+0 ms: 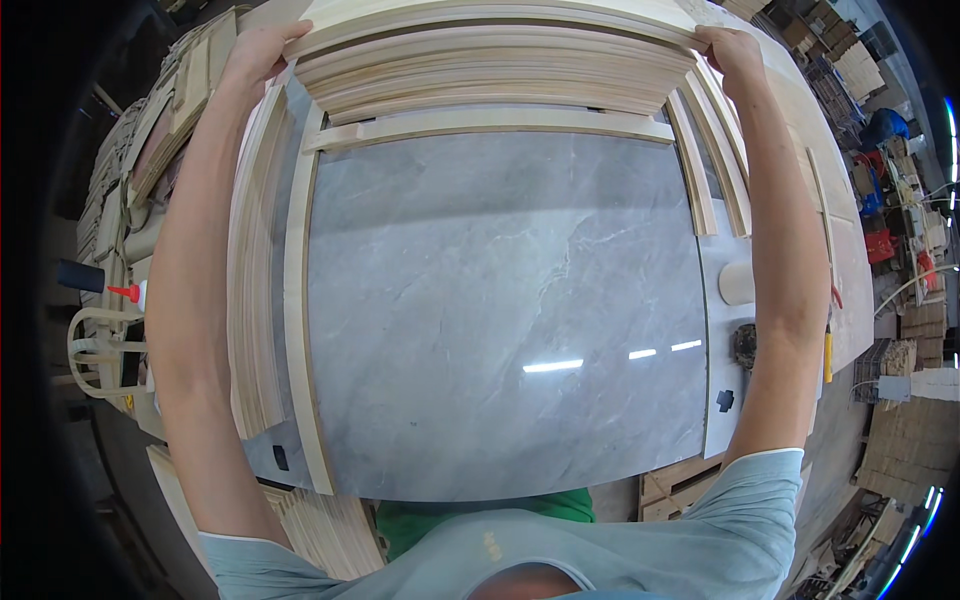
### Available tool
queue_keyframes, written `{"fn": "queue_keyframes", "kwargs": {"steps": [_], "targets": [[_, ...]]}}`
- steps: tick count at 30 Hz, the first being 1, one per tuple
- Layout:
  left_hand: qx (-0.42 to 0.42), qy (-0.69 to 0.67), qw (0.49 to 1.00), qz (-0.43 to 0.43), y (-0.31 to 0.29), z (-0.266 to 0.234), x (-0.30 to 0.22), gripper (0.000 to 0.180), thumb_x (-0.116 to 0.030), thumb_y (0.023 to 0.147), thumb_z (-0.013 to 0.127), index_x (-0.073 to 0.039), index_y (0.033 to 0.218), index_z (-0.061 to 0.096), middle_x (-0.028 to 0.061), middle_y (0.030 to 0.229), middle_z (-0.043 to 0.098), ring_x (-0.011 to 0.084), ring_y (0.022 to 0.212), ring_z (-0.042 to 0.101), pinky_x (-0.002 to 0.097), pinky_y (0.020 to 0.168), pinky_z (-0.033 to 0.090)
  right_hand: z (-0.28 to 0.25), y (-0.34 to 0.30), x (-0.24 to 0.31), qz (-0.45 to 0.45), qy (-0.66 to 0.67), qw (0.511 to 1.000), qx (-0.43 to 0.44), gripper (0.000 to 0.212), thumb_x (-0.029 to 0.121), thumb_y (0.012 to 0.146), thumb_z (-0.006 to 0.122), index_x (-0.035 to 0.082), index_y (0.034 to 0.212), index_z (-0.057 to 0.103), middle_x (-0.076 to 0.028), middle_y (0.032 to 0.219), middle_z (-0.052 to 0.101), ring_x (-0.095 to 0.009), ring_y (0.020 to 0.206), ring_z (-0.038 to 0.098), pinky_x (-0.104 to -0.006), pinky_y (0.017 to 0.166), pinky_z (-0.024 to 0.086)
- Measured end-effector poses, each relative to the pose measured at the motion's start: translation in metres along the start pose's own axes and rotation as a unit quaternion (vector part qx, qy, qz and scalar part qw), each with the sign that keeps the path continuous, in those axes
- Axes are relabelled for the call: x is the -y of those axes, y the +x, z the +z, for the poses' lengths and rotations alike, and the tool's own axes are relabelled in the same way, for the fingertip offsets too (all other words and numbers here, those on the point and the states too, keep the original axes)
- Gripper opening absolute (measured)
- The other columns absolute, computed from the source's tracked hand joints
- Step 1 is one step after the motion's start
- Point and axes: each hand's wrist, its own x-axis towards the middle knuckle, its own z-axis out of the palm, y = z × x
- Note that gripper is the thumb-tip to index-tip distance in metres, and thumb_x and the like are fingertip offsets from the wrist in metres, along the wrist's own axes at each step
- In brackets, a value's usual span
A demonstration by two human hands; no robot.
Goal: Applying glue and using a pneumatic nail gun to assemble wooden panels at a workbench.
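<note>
At the far end of the worktop in the head view, the left hand (265, 52) and the right hand (733, 50) have their fingers closed on opposite ends of a pale wooden board (500, 14), with a dark gap between it and the strip stack (490, 72) just on the near side. A small yellowish mark on the chest of the light blue shirt (660, 530) is the nearest thing to lettering, too small to make out. The gray marbled slab (510, 300) spreads between the forearms, its surface crossed by light reflections, its near edge bowing toward the person's body. One wooden strip (302, 330) runs along its left edge and a crosswise strip (490, 126) along its far edge, the two meeting near the far left corner. Outside the left strip lies a bundle of long strips (255, 290), close beside the left forearm; past the slab's far right corner, shorter strips (697, 170) point toward the person. A white cylinder (737, 283) and a dark round object (744, 345) sit between the slab's right edge and the right forearm, making that side the tighter one.
</note>
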Motion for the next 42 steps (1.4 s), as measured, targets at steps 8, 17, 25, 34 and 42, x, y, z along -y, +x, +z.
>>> {"fn": "queue_keyframes", "kwargs": {"steps": [8, 17, 25, 34, 42], "targets": [[-0.035, -0.238, 0.971, -0.002, -0.029, -0.003, -0.008, 0.025, -0.014, 0.077, 0.072, 0.001, 0.096, 0.063, 0.0085, 0.091, 0.062, 0.0174, 0.084, 0.058, 0.0303, 0.077, 0.048, 0.000, -0.010, 0.011, 0.013, 0.168, 0.986, -0.007, 0.019, 0.012, 0.080, 0.068, -0.007, 0.082, 0.065, -0.013, 0.079, 0.066, -0.020, 0.071, 0.064, -0.0292, 0.067, 0.052], [-0.032, -0.294, 0.955, 0.038, -0.137, -0.017, 0.000, 0.025, -0.016, 0.077, 0.072, 0.001, 0.094, 0.065, 0.0085, 0.089, 0.063, 0.0165, 0.084, 0.058, 0.0316, 0.076, 0.046, -0.056, -0.107, 0.022, 0.001, 0.155, 0.988, 0.015, 0.024, 0.016, 0.086, 0.065, -0.007, 0.094, 0.063, -0.009, 0.081, 0.064, -0.015, 0.072, 0.062, -0.0252, 0.072, 0.052], [-0.047, -0.262, 0.962, 0.063, -0.217, -0.012, 0.016, 0.027, -0.018, 0.077, 0.071, 0.002, 0.094, 0.066, 0.0085, 0.089, 0.064, 0.0155, 0.083, 0.057, 0.0306, 0.077, 0.044, -0.087, -0.183, 0.005, 0.003, 0.119, 0.993, 0.003, 0.028, 0.021, 0.085, 0.067, -0.005, 0.092, 0.063, -0.006, 0.079, 0.063, -0.012, 0.072, 0.060, -0.0234, 0.072, 0.050], [-0.032, -0.242, 0.969, 0.033, -0.243, -0.002, 0.037, 0.031, -0.021, 0.077, 0.071, 0.004, 0.094, 0.065, 0.0087, 0.087, 0.064, 0.0155, 0.082, 0.057, 0.0286, 0.076, 0.043, -0.094, -0.212, -0.023, 0.031, 0.087, 0.996, 0.005, 0.029, 0.023, 0.085, 0.067, -0.004, 0.095, 0.064, -0.007, 0.082, 0.064, -0.013, 0.073, 0.061, -0.0245, 0.072, 0.050], [-0.057, -0.211, 0.976, 0.016, -0.250, 0.016, 0.067, 0.034, -0.019, 0.077, 0.072, 0.005, 0.099, 0.064, 0.0097, 0.089, 0.065, 0.0151, 0.083, 0.058, 0.0287, 0.077, 0.045, -0.071, -0.224, -0.054, 0.042, 0.090, 0.995, 0.010, 0.031, 0.019, 0.082, 0.065, -0.008, 0.095, 0.064, -0.008, 0.078, 0.064, -0.014, 0.070, 0.059, -0.0253, 0.068, 0.048]]}}
